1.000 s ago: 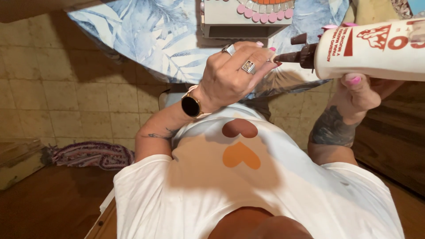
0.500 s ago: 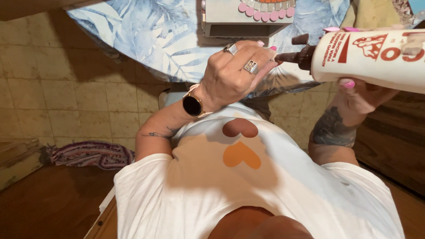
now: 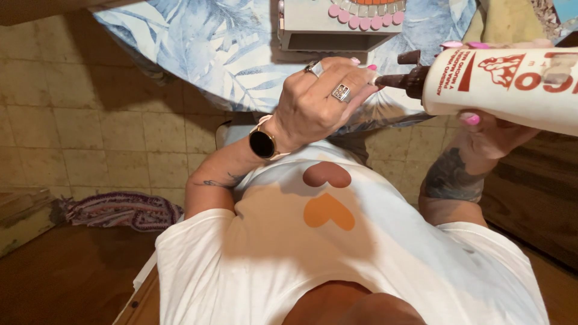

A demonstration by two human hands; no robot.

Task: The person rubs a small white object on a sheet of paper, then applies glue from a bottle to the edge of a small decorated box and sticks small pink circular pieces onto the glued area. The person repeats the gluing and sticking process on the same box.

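Hands met at the nozzle of a glue bottle (image 3: pixel 512 87) held sideways above the lap. Left hand (image 3: pixel 319 105), with rings on two fingers and a dark round watch (image 3: pixel 263 144) at the wrist, was curled with its fingertips (image 3: pixel 368 77) pinched on the tip of the brown nozzle (image 3: pixel 403 81). Right hand (image 3: pixel 490 129) closed around the white bottle from below, its pink-nailed fingers wrapping the body; the bottle lay nearly level, nozzle pointing left toward the left hand. Both forearms carried tattoos. Nearest the camera, a white shirt (image 3: pixel 385 259) bore two heart shapes, one brown (image 3: pixel 327 174) above one orange (image 3: pixel 328 212). Beyond the hands stood a table (image 3: pixel 198 48) covered in a pale blue leaf-print cloth, and on it a grey box (image 3: pixel 331 27) edged with a row of pink and white rounded tiles (image 3: pixel 361 13). Farther off, at left, a tiled floor (image 3: pixel 78 132) held a striped purple rug (image 3: pixel 120 210) lying against a wooden edge.
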